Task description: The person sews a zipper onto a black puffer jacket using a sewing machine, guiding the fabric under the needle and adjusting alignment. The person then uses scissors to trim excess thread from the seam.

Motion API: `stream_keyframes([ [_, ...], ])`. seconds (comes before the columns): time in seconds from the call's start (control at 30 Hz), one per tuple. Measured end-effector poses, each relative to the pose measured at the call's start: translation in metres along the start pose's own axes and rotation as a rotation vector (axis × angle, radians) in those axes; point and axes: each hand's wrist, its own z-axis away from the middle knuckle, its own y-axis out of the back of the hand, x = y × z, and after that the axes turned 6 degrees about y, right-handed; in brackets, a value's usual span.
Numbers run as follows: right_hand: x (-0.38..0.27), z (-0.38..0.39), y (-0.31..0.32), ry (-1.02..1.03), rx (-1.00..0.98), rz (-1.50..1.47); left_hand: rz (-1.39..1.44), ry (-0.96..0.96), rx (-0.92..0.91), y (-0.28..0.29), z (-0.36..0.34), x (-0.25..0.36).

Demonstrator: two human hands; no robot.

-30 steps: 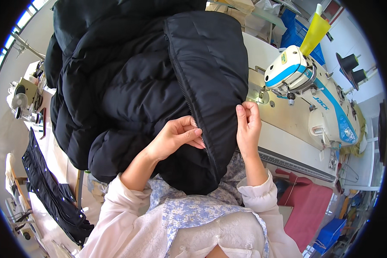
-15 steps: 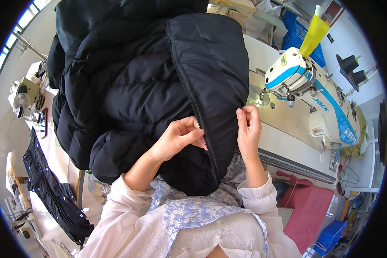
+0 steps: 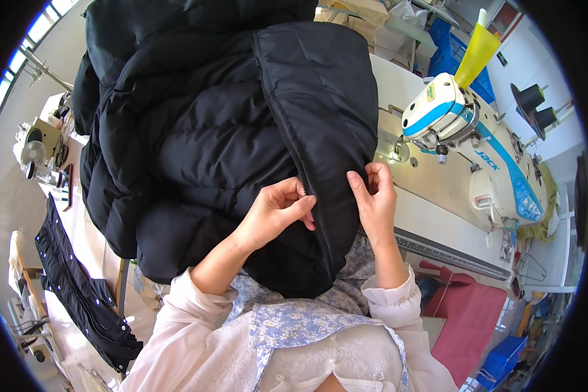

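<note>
Left grip [image 3: 279, 208] pinches zipper [image 3: 289, 145], right grip [image 3: 377, 196] parted (blue lettering [image 3: 487, 160] marks the sewing machine [image 3: 480, 134]).

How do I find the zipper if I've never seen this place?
Find the huge, puffy black garment left of the sewing machine. On its right is a smoother panel; along that panel's left edge slants the zipper, pinched by the left hand. Its tiny teeth set it apart from the plain cloth beside it.

The scene is viewed from the head through a wide fisheye lens — tilted down past the chest [image 3: 307, 356], the black jacket [image 3: 206, 153] quite near.
</note>
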Motion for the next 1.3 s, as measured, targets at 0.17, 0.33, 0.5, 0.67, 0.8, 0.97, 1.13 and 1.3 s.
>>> stream_keyframes([
  [0.17,0.015,-0.001,-0.004,0.084,0.031,0.089,0.022,0.002,-0.046,0.003,-0.004,-0.001],
  [0.33,0.019,-0.001,-0.005,0.092,0.080,0.004,0.040,0.037,-0.019,0.004,-0.003,0.000],
  [0.5,0.026,0.000,-0.001,0.067,0.092,-0.040,-0.049,0.112,0.012,0.003,-0.003,0.001],
  [0.67,0.029,0.004,0.002,0.034,0.092,-0.060,-0.060,0.120,-0.028,0.002,-0.003,-0.001],
  [0.8,0.029,0.006,0.004,0.020,0.092,-0.080,-0.060,0.099,-0.044,0.001,-0.005,-0.007],
  [0.97,0.030,0.006,0.002,0.010,0.105,-0.113,-0.039,0.097,-0.020,0.000,-0.003,-0.007],
  [1.13,0.026,0.006,-0.002,0.015,0.139,-0.132,-0.020,0.130,0.005,-0.005,0.002,-0.002],
  [1.3,0.030,0.006,0.001,0.036,0.187,-0.054,-0.184,0.124,0.002,-0.015,-0.002,-0.007],
])
